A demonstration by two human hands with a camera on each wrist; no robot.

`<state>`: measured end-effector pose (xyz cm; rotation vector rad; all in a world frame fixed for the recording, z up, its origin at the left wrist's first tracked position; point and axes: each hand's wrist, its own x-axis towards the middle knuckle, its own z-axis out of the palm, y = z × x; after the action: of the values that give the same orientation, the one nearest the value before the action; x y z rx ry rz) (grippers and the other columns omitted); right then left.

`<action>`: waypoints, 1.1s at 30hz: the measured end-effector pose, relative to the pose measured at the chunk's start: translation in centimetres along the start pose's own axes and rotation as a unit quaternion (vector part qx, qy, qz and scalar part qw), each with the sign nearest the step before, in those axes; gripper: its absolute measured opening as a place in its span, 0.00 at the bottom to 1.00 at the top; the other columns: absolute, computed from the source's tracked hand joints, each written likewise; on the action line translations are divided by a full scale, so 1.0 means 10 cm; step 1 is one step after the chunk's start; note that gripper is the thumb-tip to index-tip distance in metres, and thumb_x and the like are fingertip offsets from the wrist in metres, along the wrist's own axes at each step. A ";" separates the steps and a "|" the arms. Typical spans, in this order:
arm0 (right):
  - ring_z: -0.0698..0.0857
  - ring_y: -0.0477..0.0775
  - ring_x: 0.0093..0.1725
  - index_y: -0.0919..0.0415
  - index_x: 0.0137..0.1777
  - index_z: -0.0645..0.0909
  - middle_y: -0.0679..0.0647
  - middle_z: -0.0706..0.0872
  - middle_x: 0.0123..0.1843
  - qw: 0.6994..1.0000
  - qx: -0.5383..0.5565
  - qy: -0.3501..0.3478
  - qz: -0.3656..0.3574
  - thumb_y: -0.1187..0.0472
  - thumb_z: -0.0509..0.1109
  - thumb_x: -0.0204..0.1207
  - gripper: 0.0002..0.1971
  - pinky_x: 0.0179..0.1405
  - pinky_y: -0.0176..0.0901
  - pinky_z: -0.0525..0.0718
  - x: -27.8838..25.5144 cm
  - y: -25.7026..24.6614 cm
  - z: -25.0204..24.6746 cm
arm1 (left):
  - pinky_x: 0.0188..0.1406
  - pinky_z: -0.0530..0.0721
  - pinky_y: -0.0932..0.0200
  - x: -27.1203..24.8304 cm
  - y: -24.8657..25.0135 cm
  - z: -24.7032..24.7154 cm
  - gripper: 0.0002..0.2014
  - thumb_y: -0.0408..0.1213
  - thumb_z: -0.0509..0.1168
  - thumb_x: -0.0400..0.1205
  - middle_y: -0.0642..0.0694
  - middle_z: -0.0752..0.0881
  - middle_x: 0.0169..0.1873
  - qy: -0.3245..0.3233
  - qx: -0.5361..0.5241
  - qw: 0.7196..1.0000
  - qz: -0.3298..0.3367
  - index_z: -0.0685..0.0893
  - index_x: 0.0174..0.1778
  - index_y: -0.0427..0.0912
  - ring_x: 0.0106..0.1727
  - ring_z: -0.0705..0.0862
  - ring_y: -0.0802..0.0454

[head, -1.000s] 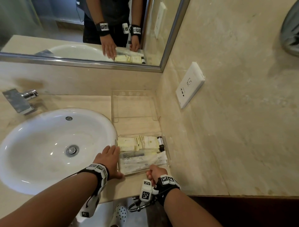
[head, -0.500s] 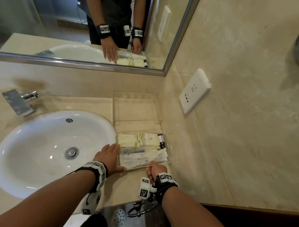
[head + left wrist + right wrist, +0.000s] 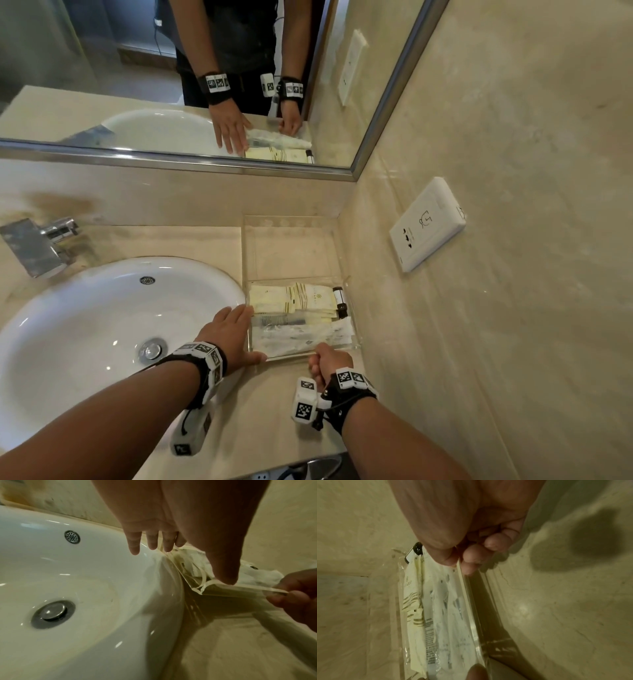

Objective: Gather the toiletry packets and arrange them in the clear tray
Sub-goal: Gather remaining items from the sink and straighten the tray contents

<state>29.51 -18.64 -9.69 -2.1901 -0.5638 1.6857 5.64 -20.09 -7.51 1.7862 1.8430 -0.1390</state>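
Observation:
The clear tray (image 3: 352, 337) sits on the counter between the sink and the right wall. It holds cream toiletry packets (image 3: 291, 299), white-wrapped packets (image 3: 301, 337) and a small black-capped bottle (image 3: 339, 301). My left hand (image 3: 236, 325) lies flat against the tray's left wall, fingers (image 3: 151, 542) straight and thumb at the near-left corner (image 3: 197, 588). My right hand (image 3: 325, 354) pinches the tray's near wall (image 3: 471, 588) between thumb and curled fingers (image 3: 471, 561). In the right wrist view the packets (image 3: 419, 601) lie lengthwise along the tray.
A white sink (image 3: 102, 325) lies directly left of the tray, with a chrome tap (image 3: 37, 246) behind it. A second clear tray (image 3: 245, 246) with nothing visible in it stands behind the first. A wall socket (image 3: 426, 224) is on the right wall. A mirror (image 3: 137, 68) spans the back.
Both hands keep their places on the tray and the tray has not visibly moved. Only the head view has shifted slightly.

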 end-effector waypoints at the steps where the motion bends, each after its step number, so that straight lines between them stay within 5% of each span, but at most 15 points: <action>1: 0.71 0.50 0.18 0.65 0.32 0.85 0.54 0.81 0.25 1.000 0.001 0.001 0.002 0.55 0.67 0.80 0.18 0.21 0.37 0.69 0.01 -0.02 0.01 | 0.83 0.62 0.45 0.02 0.00 -0.01 0.58 0.73 0.66 0.69 0.48 0.52 0.86 -0.001 0.000 1.000 0.001 0.47 0.86 0.46 0.86 0.52 0.44; 23: 0.70 0.50 0.18 0.65 0.33 0.85 0.55 0.80 0.25 1.000 0.010 0.002 0.001 0.57 0.67 0.80 0.17 0.19 0.36 0.66 0.15 -0.38 0.17 | 0.80 0.67 0.45 0.35 -0.12 -0.26 0.55 0.71 0.65 0.71 0.49 0.52 0.86 0.001 0.003 1.000 0.014 0.48 0.86 0.46 0.85 0.53 0.45; 33: 0.70 0.50 0.18 0.65 0.33 0.85 0.54 0.80 0.24 1.000 0.005 0.006 0.000 0.56 0.66 0.80 0.18 0.19 0.36 0.67 0.21 -0.55 0.26 | 0.70 0.78 0.48 0.42 -0.14 -0.31 0.49 0.70 0.68 0.69 0.49 0.67 0.77 0.052 -0.004 0.999 -0.001 0.59 0.82 0.50 0.77 0.67 0.46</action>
<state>26.88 -12.78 -9.46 -2.1913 -0.5506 1.6698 3.55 -15.09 -7.26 1.8167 1.9131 -0.0397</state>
